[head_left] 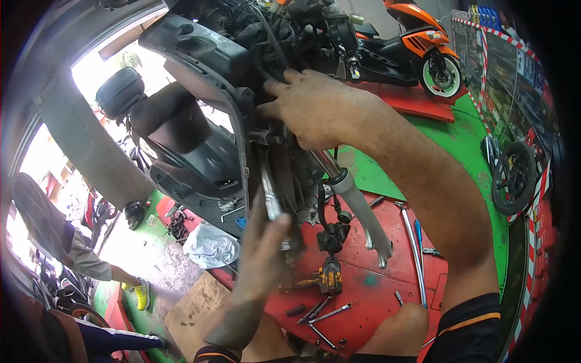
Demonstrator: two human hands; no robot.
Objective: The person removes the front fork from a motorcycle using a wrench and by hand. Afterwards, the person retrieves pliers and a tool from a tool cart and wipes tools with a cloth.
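A partly stripped scooter (200, 54) stands in front of me, its dark front panels and wiring exposed. My right hand (321, 109) lies against the dark parts at its steering area, fingers apart and their tips lost in shadow. Below that hand a fork leg (363, 224) slopes down, a chrome tube above and grey metal below. My left hand (263, 254) is smeared by motion, closed around a shiny metal bar (270, 190) beside the panel edge. The bar's lower end is hidden by the hand, and I cannot make out its exact kind.
On the red platform (375, 290) lie a yellow-and-black power tool (330, 277), a ratchet wrench (333, 313), a long metal bar (413, 242) and small parts. An orange scooter (417, 42) stands behind. At left are a person's leg (91, 260), a plastic bag (210, 245) and cardboard (193, 308).
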